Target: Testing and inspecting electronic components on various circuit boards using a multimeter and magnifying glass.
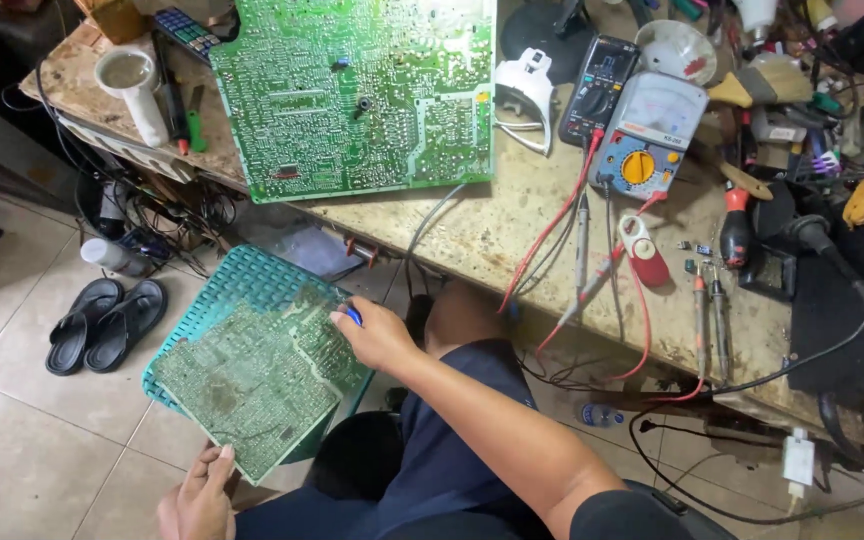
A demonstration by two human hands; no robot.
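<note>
A worn green circuit board [252,380] lies solder side up on a teal plastic lattice basket [242,275] on the floor beside my knees. My left hand [197,495] grips the board's near corner between thumb and fingers. At the board's right edge, my right hand [377,335] is closed around a small blue object [354,315]; what the object is cannot be made out. My right forearm reaches across my dark-clothed lap.
A bigger green circuit board [362,90] lies on the stained workbench [492,225]. Beside it are a black digital multimeter [600,90], a grey analog meter [649,135], red and black probe leads, screwdrivers and cables. Black sandals [102,325] lie on the tiled floor at left.
</note>
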